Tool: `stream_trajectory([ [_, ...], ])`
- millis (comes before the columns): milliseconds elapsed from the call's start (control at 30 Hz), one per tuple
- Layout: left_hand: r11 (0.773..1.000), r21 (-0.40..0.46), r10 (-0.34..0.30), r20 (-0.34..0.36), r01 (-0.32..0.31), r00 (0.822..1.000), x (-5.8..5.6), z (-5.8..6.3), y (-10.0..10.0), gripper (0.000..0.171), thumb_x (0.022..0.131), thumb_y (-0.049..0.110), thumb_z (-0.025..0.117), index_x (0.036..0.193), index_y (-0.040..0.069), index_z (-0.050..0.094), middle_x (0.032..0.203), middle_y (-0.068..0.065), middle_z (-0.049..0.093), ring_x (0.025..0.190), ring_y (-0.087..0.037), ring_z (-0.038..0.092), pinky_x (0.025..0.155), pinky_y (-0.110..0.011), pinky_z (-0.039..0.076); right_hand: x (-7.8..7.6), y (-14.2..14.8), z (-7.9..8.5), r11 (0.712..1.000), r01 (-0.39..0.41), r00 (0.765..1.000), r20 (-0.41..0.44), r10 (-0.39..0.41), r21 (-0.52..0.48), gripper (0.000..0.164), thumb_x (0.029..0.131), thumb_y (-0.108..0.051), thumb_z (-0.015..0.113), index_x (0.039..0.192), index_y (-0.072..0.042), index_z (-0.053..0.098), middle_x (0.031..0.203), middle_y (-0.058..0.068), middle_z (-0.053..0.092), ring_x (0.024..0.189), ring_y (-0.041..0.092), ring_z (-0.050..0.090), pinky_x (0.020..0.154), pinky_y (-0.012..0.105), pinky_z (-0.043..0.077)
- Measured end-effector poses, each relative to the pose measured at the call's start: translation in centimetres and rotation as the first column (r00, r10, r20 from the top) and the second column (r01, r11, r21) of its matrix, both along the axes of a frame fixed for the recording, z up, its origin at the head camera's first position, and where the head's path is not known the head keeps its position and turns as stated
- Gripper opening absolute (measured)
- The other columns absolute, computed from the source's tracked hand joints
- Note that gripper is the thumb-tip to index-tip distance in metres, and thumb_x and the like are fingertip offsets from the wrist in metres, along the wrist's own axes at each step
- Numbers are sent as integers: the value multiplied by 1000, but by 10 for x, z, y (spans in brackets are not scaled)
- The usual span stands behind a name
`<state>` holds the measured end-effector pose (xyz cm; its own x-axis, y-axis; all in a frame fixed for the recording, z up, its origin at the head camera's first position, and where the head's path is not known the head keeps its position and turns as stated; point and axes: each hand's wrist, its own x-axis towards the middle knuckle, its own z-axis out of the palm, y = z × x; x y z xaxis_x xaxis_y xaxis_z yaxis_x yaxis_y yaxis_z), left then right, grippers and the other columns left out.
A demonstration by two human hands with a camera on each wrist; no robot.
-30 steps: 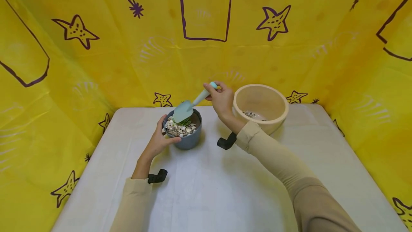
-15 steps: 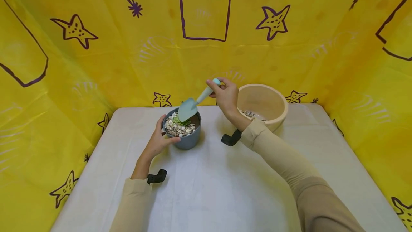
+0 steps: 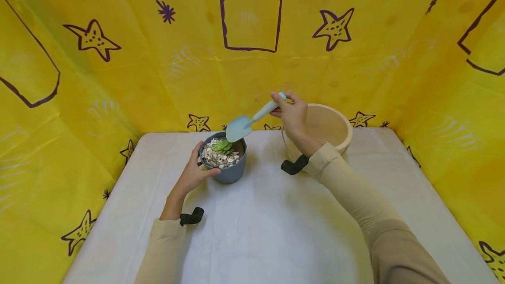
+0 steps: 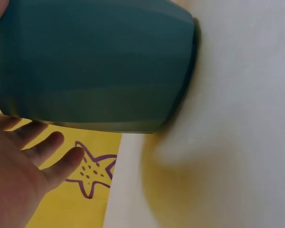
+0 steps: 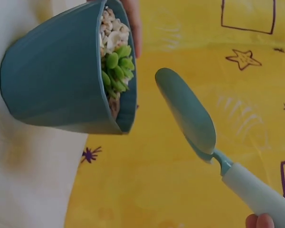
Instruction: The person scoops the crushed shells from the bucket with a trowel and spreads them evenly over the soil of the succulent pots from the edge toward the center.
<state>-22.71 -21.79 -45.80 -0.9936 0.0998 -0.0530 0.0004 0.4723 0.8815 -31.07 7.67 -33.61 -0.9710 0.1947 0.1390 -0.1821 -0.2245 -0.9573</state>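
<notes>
Clearly, the left hand [image 3: 193,173] holds a pot [image 3: 232,174] of pebbles [image 3: 219,159] and succulent [image 3: 222,146], the right hand [image 3: 294,115] a trowel [image 3: 241,127].

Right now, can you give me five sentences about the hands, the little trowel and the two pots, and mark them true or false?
1. The right hand holds the trowel. True.
2. The green plant sits among pebbles in the small pot. True.
3. The trowel is buried in the pebbles. False: it is in the air, apart from them.
4. The beige pot is wider than the small pot. True.
5. The left hand holds the beige pot. False: the left hand holds the small pot.
</notes>
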Motion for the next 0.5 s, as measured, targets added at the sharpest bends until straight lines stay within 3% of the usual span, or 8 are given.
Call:
stream_trajectory([
  [300, 999, -30, -19, -86, 17, 996, -3, 8, -7, 111, 80, 30, 81, 158, 12, 3, 164, -15, 10, 149, -37, 16, 116, -58, 27, 0, 18, 8, 998, 17, 999, 37, -15, -61, 31, 83, -23, 77, 101, 0, 68, 81, 5, 74, 58, 18, 71, 61, 32, 60],
  [500, 1000, -27, -15, -140, 11, 990, -8, 21, -4, 108, 81, 28, 80, 158, 16, 5, 164, -11, 14, 150, -33, 16, 117, -57, 25, -1, 29, 12, 994, 28, 998, 58, -21, -110, 23, 84, -23, 75, 95, -4, 68, 76, 2, 73, 58, 17, 71, 61, 31, 60],
])
